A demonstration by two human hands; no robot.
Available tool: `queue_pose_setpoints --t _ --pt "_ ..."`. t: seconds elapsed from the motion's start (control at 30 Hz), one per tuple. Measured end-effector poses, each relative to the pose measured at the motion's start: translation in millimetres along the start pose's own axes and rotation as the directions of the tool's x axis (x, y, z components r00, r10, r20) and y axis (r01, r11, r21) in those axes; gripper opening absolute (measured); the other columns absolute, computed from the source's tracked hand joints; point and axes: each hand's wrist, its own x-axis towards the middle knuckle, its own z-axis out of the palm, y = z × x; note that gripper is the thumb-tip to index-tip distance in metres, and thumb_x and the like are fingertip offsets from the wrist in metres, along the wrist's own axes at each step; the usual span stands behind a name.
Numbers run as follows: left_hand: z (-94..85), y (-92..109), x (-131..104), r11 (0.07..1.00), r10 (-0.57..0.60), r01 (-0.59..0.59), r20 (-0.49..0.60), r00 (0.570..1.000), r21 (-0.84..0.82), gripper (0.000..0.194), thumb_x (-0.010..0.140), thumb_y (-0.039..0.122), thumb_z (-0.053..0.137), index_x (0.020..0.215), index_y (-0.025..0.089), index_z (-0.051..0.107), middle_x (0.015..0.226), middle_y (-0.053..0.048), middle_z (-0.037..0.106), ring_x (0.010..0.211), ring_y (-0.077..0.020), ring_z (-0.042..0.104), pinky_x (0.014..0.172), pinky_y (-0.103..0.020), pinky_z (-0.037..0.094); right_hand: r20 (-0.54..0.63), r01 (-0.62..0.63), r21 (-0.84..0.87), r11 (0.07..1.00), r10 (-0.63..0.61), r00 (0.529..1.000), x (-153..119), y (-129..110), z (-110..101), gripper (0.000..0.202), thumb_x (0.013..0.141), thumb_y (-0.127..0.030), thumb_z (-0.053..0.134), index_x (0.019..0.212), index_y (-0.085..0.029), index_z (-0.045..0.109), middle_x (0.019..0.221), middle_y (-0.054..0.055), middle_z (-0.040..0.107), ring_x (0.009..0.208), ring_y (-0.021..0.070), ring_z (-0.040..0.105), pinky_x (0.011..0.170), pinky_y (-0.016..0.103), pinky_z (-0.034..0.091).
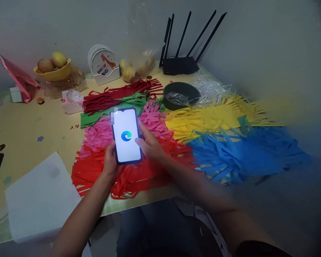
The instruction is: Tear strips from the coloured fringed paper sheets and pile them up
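Note:
A smartphone (127, 150) is held upright between both my hands, its white screen lit with a blue-green swirl logo. My left hand (111, 160) grips its lower left edge. On the right side, my right hand (149, 142) wraps the phone from behind, thumb over the screen's edge. Beneath the hands lies fringed red paper (155, 171), with pink fringed paper (96, 134) just behind it. Farther back are green fringed paper (93, 117) and dark red fringed paper (109, 97). Yellow fringed paper (203, 117) and blue fringed paper (246, 153) spread to the right.
A dark round bowl (181, 101) holds clear plastic, beside white shredded strips (211, 89). Behind stand a black router (179, 66), a bag of fruit (136, 69), a coaster holder (107, 75) and a yellow fruit bowl (53, 74). A white box (42, 196) sits at front left.

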Motion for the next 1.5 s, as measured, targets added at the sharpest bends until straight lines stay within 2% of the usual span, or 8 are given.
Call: queue_pose_setpoints --t 0.2,0.37,0.7,0.87,1.03,1.23,1.37,1.5 --pt "5.0 2.6 -2.5 0.999 -0.036 0.036 -0.006 0.999 -0.012 0.050 0.092 0.035 0.037 0.123 0.006 0.062 0.075 -0.010 0.075 0.056 -0.0247 0.070 0.046 -0.034 0.059 -0.006 0.023 0.027 0.999 -0.022 1.000 1.4 5.6 1.2 0.075 0.078 -0.018 0.045 0.153 -0.018 0.037 0.087 0.005 0.066 0.072 0.0203 0.060 0.077 0.037 0.058" --pt "3.0 1.4 -1.4 1.000 -0.012 0.012 -0.009 1.000 0.005 0.051 0.092 0.036 0.038 0.124 0.005 0.062 0.077 -0.012 0.075 0.054 -0.0246 0.070 0.045 -0.034 0.059 -0.005 0.025 0.032 0.999 -0.025 1.000 2.4 9.5 2.9 0.074 0.077 -0.018 0.044 0.152 -0.017 0.039 0.087 0.005 0.067 0.070 0.0198 0.059 0.079 0.038 0.057" --pt "-7.6 -1.4 2.3 1.000 -0.028 0.027 0.100 0.995 0.016 0.052 0.089 0.041 0.044 0.122 0.007 0.064 0.085 -0.014 0.076 0.066 -0.0303 0.074 0.043 -0.036 0.058 0.006 -0.008 0.017 1.000 0.007 1.000 0.4 3.4 0.6 0.074 0.079 -0.018 0.044 0.153 -0.019 0.037 0.092 0.006 0.069 0.078 0.0217 0.064 0.082 0.038 0.057" --pt "-7.0 -1.1 2.2 0.999 -0.030 0.029 0.075 0.997 0.014 0.050 0.089 0.041 0.045 0.120 0.008 0.066 0.084 -0.013 0.076 0.071 -0.0309 0.074 0.044 -0.035 0.058 0.014 0.001 0.027 1.000 -0.001 1.000 0.2 2.4 -0.6 0.072 0.081 -0.018 0.043 0.153 -0.019 0.036 0.096 0.007 0.070 0.082 0.0225 0.065 0.085 0.040 0.058" --pt "-3.7 0.3 0.2 0.999 -0.028 0.027 0.053 0.998 0.020 0.044 0.089 0.040 0.044 0.109 0.009 0.068 0.081 -0.011 0.076 0.060 -0.0266 0.072 0.038 -0.031 0.054 0.016 0.009 0.022 1.000 -0.009 1.000 0.3 1.8 -1.0 0.074 0.080 -0.018 0.044 0.153 -0.018 0.037 0.101 0.008 0.070 0.084 0.0227 0.065 0.083 0.040 0.058" --pt "-5.5 -0.2 1.6 1.000 -0.016 0.015 0.019 1.000 0.017 0.043 0.089 0.040 0.046 0.108 0.009 0.068 0.086 -0.013 0.077 0.070 -0.0282 0.074 0.050 -0.034 0.061 0.047 0.001 0.057 0.998 -0.004 0.999 1.1 -1.0 -0.6 0.081 0.075 -0.017 0.048 0.155 -0.015 0.032 0.105 0.009 0.070 0.080 0.0210 0.066 0.080 0.038 0.060" --pt "-6.1 -1.2 2.3 0.999 -0.030 0.029 0.027 0.999 0.021 0.043 0.089 0.041 0.045 0.106 0.009 0.069 0.088 -0.013 0.077 0.073 -0.0290 0.075 0.052 -0.035 0.061 0.023 0.007 0.059 0.998 -0.008 1.000 1.4 -1.1 0.2 0.082 0.074 -0.018 0.052 0.154 -0.015 0.033 0.108 0.010 0.070 0.082 0.0210 0.067 0.083 0.038 0.060" --pt "-6.6 -2.0 3.0 1.000 -0.017 0.017 0.033 0.999 0.007 0.045 0.090 0.040 0.045 0.113 0.009 0.068 0.087 -0.013 0.077 0.074 -0.0293 0.075 0.054 -0.037 0.062 0.026 0.023 0.052 0.998 -0.025 0.999 1.3 0.2 -0.1 0.081 0.074 -0.019 0.051 0.154 -0.015 0.034 0.112 0.011 0.070 0.083 0.0210 0.067 0.083 0.038 0.059"
